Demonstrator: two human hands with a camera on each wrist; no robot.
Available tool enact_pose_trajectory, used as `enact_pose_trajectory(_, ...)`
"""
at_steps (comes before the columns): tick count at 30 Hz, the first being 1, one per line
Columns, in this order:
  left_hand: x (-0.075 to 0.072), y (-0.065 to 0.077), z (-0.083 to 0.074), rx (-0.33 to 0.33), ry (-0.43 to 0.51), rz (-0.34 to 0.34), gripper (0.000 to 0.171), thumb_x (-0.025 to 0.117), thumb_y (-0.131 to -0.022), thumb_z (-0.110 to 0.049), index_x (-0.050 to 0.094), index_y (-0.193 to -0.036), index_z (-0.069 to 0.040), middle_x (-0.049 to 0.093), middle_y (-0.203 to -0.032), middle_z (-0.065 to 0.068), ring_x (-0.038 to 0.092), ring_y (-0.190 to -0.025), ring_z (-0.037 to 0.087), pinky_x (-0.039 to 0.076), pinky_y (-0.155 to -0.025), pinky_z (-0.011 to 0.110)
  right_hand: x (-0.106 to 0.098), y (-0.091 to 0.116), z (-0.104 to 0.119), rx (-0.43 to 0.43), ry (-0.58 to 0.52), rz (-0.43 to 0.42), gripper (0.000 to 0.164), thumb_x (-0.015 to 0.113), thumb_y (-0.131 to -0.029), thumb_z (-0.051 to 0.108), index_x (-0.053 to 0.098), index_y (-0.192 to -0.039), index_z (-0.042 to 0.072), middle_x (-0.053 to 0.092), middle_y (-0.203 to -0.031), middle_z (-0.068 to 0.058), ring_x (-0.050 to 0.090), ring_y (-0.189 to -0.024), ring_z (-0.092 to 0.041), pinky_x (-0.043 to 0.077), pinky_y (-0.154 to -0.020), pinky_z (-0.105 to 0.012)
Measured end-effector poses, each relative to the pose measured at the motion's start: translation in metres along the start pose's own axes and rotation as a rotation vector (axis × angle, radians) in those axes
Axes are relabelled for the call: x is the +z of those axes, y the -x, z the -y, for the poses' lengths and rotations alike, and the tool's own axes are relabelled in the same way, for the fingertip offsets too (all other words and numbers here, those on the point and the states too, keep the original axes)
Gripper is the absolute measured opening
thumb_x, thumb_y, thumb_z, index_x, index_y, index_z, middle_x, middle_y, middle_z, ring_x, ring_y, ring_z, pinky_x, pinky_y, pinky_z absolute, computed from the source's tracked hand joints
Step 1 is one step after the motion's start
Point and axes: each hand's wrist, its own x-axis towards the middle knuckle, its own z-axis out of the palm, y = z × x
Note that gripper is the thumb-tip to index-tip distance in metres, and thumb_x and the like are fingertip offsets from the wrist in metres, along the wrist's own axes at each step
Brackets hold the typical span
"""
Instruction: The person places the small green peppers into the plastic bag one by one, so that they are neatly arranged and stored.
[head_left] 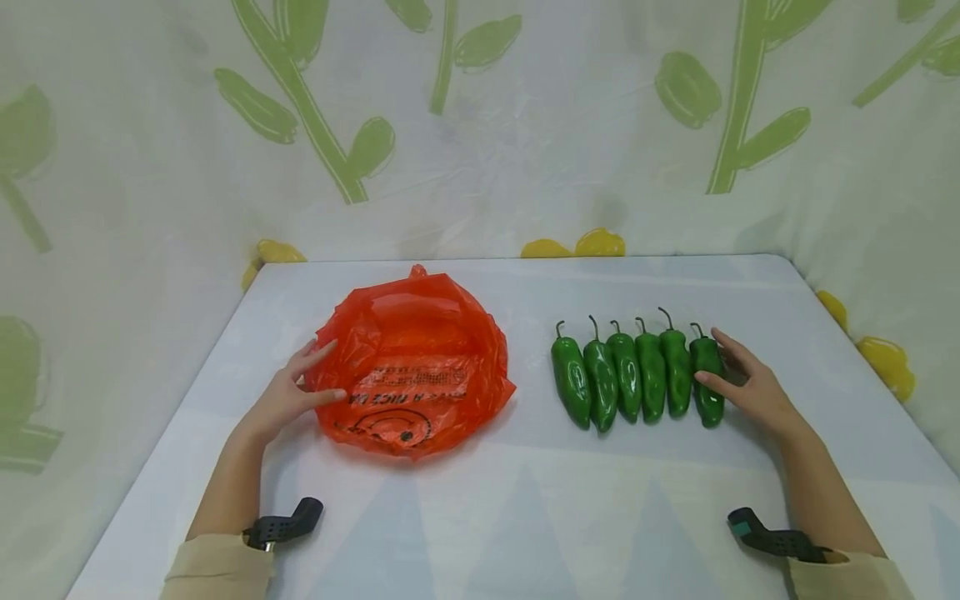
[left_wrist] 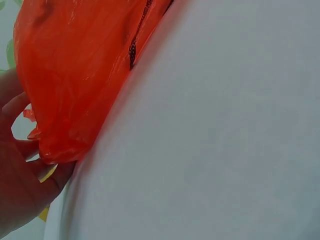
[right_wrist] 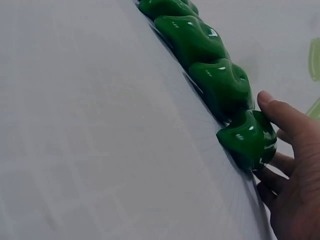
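A crumpled red plastic bag (head_left: 420,321) with black print, upside down from here, lies spread on the left half of the table. At its left edge my left hand (head_left: 279,404) touches the plastic, thumb and fingers apart. Several glossy green chili peppers (head_left: 651,375) lie side by side to the right, stems pointing away from me. Beside the rightmost pepper (right_wrist: 249,140) is my right hand (head_left: 761,396); its thumb lies over the pepper's upper side, and the other fingers are relaxed along its right flank. The bag partly hides the left fingers in the left wrist view.
The white table (head_left: 510,517) has a far edge just beyond the bag and peppers. Behind and around it hangs a pale cloth (head_left: 525,167) printed with green leaves and yellow shapes. Black camera mounts (head_left: 288,523) are strapped to both wrists, below beige sleeves (head_left: 221,567).
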Motion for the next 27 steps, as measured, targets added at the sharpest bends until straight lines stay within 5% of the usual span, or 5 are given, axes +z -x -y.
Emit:
enact_pose_trajectory(10,0.000,-0.005,-0.001,0.013,-0.092,0.062,0.078,0.073,-0.081,-0.032,0.035,-0.147,-0.013,0.017,-0.152,0.028,0.012,-0.138,0.049,0.032,-0.099,0.068,-0.003,-0.002,0.001,-0.005,0.060,-0.005,0.073,0.060,-0.093,0.031,0.021,-0.150,0.008,0.032,-0.140,-0.035,0.037,-0.120,-0.052,0.032,-0.093,-0.068)
enact_pose_trajectory(19,-0.002,-0.007,0.003,0.009,-0.095,0.058,0.076,0.074,-0.080,-0.029,0.039,-0.144,-0.010,0.027,-0.149,0.027,0.019,-0.136,0.048,0.035,-0.099,0.065,0.000,-0.004,0.000,-0.005,0.074,-0.060,0.068,0.061,-0.092,0.027,0.027,-0.147,0.005,0.024,-0.147,-0.034,0.022,-0.131,-0.058,0.022,-0.100,-0.072)
enact_pose_trajectory(27,-0.002,-0.003,0.014,0.005,-0.064,0.043,0.076,0.073,-0.081,-0.033,0.038,-0.145,-0.013,0.028,-0.150,0.023,0.020,-0.137,0.045,0.035,-0.101,0.064,0.002,-0.005,0.000,0.048,0.112,-0.080,0.072,0.063,-0.090,0.030,0.028,-0.147,0.004,0.027,-0.144,-0.036,0.028,-0.126,-0.058,0.029,-0.095,-0.069)
